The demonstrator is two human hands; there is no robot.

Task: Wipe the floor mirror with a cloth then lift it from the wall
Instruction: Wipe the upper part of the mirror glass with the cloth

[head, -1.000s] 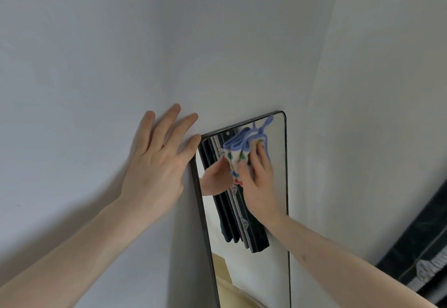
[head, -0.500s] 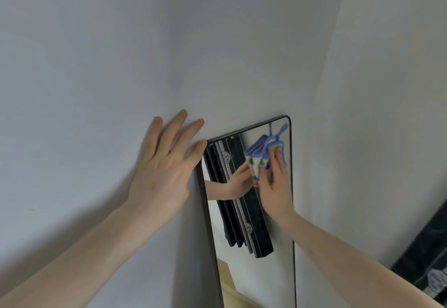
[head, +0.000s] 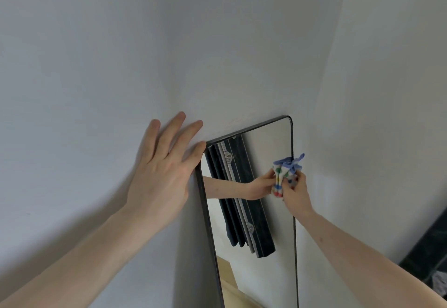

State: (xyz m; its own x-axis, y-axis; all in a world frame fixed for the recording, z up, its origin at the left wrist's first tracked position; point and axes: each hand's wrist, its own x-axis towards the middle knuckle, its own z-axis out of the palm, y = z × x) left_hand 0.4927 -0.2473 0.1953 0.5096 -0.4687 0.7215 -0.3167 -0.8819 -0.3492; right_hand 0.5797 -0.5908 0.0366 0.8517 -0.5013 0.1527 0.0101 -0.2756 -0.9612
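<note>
Against the pale wall (head: pixel 101 48), in the head view, the floor mirror (head: pixel 263 152) leans with its dark thin frame and rounded top corners, its upper edge touching the wall. My left hand (head: pixel 159 174) lies flat and relaxed, fingers straight and spread on the wall, with the forefinger side resting on the mirror's top left corner; this grip is open and holds nothing. My right hand (head: pixel 296 192) is at the mirror's right edge, a little below the top right corner, its grip closed around the cloth (head: pixel 286 172). The cloth is bunched up, white with coloured dots and a blue border, and it is pressed on the glass just inside the frame, with a blue corner poking past the edge onto the wall. The glass reflects my right hand and forearm meeting the cloth, a dark patterned hanging strip, and a patch of tan surface lower down. A dark patterned object (head: pixel 428 269) sits at the lower right, near the wall.
</note>
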